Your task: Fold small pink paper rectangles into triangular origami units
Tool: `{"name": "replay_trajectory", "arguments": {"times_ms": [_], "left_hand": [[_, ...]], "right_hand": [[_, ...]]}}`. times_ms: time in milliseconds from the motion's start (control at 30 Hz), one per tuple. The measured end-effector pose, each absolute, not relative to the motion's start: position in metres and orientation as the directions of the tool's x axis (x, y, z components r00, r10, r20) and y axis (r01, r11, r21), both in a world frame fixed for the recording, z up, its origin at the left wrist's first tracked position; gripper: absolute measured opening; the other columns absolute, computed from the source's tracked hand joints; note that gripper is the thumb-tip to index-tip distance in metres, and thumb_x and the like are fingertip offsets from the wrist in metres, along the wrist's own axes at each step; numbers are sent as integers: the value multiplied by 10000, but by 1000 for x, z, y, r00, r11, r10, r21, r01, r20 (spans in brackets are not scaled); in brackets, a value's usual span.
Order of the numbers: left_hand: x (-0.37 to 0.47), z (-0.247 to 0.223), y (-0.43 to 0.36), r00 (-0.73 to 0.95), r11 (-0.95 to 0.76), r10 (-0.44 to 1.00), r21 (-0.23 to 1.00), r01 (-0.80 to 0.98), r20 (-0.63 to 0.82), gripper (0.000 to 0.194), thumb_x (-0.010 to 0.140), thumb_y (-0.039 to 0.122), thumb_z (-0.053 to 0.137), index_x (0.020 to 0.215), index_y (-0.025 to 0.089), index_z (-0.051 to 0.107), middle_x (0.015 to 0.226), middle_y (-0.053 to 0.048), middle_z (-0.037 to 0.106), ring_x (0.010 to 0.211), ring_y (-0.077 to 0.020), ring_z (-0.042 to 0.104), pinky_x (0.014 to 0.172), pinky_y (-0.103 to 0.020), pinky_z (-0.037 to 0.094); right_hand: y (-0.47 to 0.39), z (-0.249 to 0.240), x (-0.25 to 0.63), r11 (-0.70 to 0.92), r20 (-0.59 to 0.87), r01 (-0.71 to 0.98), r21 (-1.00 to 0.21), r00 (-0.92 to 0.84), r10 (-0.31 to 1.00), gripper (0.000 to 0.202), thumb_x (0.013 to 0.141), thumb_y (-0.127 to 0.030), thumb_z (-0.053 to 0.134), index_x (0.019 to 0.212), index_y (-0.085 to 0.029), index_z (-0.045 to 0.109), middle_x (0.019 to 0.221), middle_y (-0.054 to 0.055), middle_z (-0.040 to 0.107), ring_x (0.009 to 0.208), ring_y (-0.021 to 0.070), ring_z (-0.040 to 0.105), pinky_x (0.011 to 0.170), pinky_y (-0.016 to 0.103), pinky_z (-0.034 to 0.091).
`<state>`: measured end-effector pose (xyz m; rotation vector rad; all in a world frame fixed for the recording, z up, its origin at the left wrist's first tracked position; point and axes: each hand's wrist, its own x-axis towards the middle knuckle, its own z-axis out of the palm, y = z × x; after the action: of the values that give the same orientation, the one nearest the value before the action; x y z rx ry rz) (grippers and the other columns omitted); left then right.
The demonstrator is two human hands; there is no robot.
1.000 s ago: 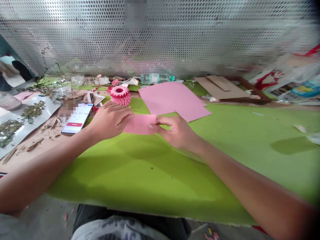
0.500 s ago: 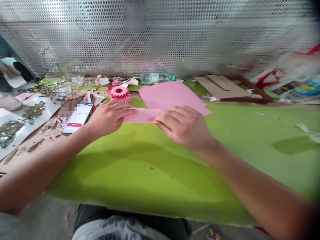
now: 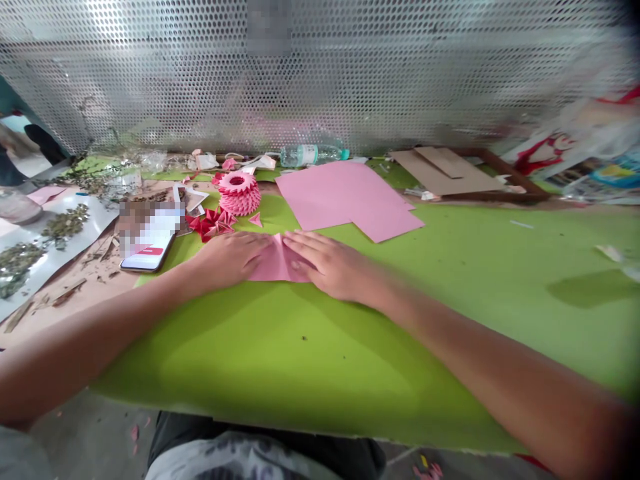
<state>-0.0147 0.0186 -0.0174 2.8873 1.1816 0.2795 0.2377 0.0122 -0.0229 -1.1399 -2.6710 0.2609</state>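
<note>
A small piece of pink paper (image 3: 277,268) lies low over the green surface, creased to a point in the middle of its far edge. My left hand (image 3: 225,259) grips its left side, fingers stretched over the paper and together. On the other side my right hand (image 3: 333,267) holds the paper, fingertips near the central crease and thumb on the sheet. Part of the paper is hidden beneath both hands. Just beyond my left hand are red folded paper pieces (image 3: 210,223), a ring-shaped pink stack of folded pieces (image 3: 240,195) and a tiny pink triangle (image 3: 256,219).
Larger pink sheets (image 3: 335,193) lie behind my hands on the green tabletop (image 3: 300,373). To the left is a phone (image 3: 150,247) near dried plants (image 3: 65,223). A plastic bottle (image 3: 313,155) and cardboard (image 3: 445,175) line the perforated metal wall (image 3: 320,87).
Both hands have come nearer to me and closer together with the small paper. It was a flat strip between them; now a raised crease shows. The red folded pieces have come into view.
</note>
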Motion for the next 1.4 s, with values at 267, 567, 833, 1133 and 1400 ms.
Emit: {"name": "replay_trajectory", "arguments": {"times_ms": [267, 567, 833, 1133, 1400], "left_hand": [[-13, -26, 24, 724, -726, 685, 139, 673, 73, 515, 1014, 224, 314, 1506, 106, 414, 1558, -90, 421, 1416, -197, 451, 1206, -349, 349], [-3, -23, 11, 666, -660, 744, 207, 722, 50, 584, 1039, 403, 316, 1512, 70, 394, 1575, -133, 386, 1449, -241, 402, 1222, -388, 316], [-1, -22, 5, 614, -597, 789, 263, 758, 21, 617, 1011, 398, 381, 1542, 88, 337, 1607, -117, 324, 1484, -243, 337, 1241, -396, 281], [-9, -23, 2, 599, -581, 801, 262, 771, 11, 601, 1036, 397, 294, 1564, 109, 299, 1623, -99, 294, 1497, -237, 307, 1252, -411, 242], [-1, -25, -5, 577, -571, 817, 161, 805, 13, 638, 1043, 448, 230, 1576, 97, 251, 1632, -112, 257, 1521, -246, 243, 1251, -432, 200]], "right_hand": [[16, -23, 235, 691, 82, 676, -257, -697, 712, 545, 1033, -333, 359, 1544, -142, 356, 1596, 96, 332, 1494, 278, 298, 1255, 560, 176], [12, -27, 229, 642, 33, 686, -342, -674, 738, 576, 1040, -361, 337, 1553, -99, 321, 1608, 120, 300, 1490, 260, 316, 1251, 484, 251], [12, -28, 230, 624, 25, 686, -375, -665, 746, 584, 1041, -383, 335, 1559, -115, 314, 1616, 107, 286, 1500, 254, 290, 1258, 479, 224], [8, -25, 231, 604, -31, 713, -357, -655, 755, 613, 1051, -463, 237, 1575, -147, 262, 1635, 65, 219, 1518, 238, 231, 1266, 467, 172], [7, -25, 227, 612, -8, 717, -335, -651, 759, 608, 1047, -417, 268, 1569, -105, 290, 1628, 107, 251, 1510, 267, 258, 1260, 485, 202]]}}
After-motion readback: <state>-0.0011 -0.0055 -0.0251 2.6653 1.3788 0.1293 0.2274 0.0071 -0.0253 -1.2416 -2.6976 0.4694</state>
